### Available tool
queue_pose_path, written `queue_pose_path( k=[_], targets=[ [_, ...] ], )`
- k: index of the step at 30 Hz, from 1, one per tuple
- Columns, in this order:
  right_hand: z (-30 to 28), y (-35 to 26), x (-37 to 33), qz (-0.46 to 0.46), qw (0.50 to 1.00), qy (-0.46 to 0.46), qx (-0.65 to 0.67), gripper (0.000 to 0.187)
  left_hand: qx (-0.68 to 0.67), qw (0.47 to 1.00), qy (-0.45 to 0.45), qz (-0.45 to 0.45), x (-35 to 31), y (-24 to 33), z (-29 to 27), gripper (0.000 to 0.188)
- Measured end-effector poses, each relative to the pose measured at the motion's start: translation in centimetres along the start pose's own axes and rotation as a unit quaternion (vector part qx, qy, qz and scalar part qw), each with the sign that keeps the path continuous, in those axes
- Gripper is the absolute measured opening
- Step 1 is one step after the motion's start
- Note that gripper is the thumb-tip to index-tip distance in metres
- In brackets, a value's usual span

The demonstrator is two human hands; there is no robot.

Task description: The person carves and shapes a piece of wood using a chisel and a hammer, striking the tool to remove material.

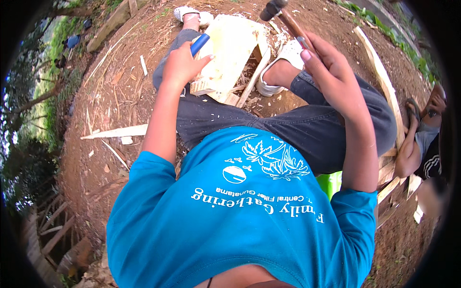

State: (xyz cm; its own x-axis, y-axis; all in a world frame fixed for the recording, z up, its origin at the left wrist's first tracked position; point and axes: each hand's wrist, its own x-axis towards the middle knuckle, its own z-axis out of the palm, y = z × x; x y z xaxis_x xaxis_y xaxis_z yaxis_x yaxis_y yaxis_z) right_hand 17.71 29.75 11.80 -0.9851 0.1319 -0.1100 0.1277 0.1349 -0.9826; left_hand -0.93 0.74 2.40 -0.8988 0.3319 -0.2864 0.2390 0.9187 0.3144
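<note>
My left hand [184, 66] is closed round a blue rod-shaped handle [200, 44], its thumb stretched out to the right; whatever the handle ends in is hidden. That hand is over the left edge of a pale, roughly box-shaped wooden piece [230, 48] between my lower legs. The wood has a cut, layered near end and an opening on its right side. Raised at the right, my right hand [331, 72] grips a hammer [294, 28] by its brown wooden handle. The dark hammer head points up and left, above the wood's far right corner.
My legs in dark trousers [221, 117] and white shoes [283, 67] flank the wood. Chips and a long pointed wood strip [117, 131] lie on the brown soil. A long curved plank [377, 67] is at right, with another person's bent leg [408, 151] beyond it.
</note>
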Motion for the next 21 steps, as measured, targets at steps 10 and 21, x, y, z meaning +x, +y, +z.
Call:
queue_pose_path(
  k=[10,21],
  targets=[
    [0.8,1.0,-0.1,0.008,0.999,-0.032,0.000,0.042,-0.159,0.963,-0.135,0.171,-2.1,-1.0,0.4,0.066],
    [1.2,1.1,0.1,0.053,0.998,-0.029,-0.020,0.044,-0.151,0.969,-0.044,0.191,-4.2,-2.2,0.4,0.060]
  ],
)
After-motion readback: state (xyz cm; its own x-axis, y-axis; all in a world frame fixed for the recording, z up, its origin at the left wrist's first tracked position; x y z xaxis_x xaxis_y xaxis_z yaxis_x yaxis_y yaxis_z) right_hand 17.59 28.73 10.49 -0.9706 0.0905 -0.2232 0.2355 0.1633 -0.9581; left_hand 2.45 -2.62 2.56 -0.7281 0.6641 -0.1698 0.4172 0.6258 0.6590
